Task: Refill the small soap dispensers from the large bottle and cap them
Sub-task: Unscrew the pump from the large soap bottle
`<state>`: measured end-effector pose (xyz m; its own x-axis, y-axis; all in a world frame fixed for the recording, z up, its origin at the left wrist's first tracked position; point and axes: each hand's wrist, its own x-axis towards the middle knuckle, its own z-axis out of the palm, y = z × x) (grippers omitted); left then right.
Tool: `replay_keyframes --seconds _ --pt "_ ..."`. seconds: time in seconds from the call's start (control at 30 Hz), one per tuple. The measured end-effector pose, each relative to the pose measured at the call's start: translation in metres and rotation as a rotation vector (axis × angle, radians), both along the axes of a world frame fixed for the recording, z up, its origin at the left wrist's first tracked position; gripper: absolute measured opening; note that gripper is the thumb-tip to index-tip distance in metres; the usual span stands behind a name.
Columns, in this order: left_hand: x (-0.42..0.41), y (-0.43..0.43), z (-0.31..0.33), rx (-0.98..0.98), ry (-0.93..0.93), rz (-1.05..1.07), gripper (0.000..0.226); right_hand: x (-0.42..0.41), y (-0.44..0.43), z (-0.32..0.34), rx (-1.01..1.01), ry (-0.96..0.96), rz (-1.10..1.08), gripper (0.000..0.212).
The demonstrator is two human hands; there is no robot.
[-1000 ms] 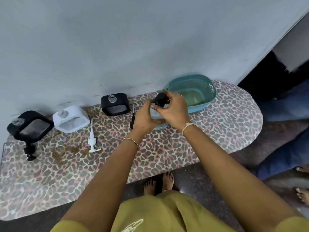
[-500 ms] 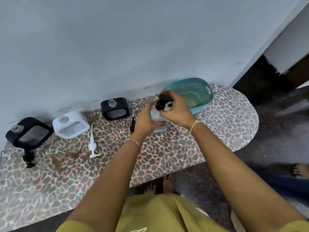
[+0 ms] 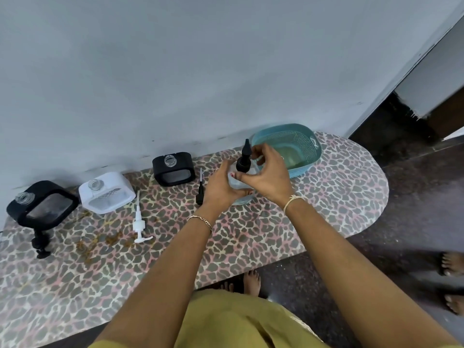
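Leopard-print tabletop (image 3: pixel 276 237), beside teal basket (image 3: pixel 312 156): left hand (image 3: pixel 221 187) grips the clear dispenser (image 3: pixel 234 181), right hand (image 3: pixel 270 178) pinches its black pump collar (image 3: pixel 243 165); I'd turn it squarely, body steadied, to avoid cross-threading.

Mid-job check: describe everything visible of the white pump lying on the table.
The white pump is a plastic-looking dispenser head: collar, flat nozzle, long thin dip tube. It lies flat on the leopard-print table, off any bottle, tube toward the wall, ending beside the white dispenser, nozzle toward the person. Brown stains lie left of it. Neither left hand nor right hand touches it.
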<state>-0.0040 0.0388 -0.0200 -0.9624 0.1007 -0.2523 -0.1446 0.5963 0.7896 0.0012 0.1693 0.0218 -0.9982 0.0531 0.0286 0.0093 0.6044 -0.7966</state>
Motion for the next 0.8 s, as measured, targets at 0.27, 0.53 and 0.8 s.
replay_keyframes --seconds 0.27,0.53,0.8 --pt "-0.002 -0.001 -0.001 -0.003 -0.030 -0.006 0.081 -0.007 -0.005 0.013 0.215 0.035 0.217 0.045" --pt "-0.002 0.001 0.002 0.001 -0.076 0.021 0.079 -0.017 -0.002 0.025 0.392 0.021 0.248 0.028" --pt "-0.001 -0.001 0.011 -0.042 -0.042 -0.004 0.072 -0.025 0.015 0.072 0.238 -0.004 0.332 0.031"
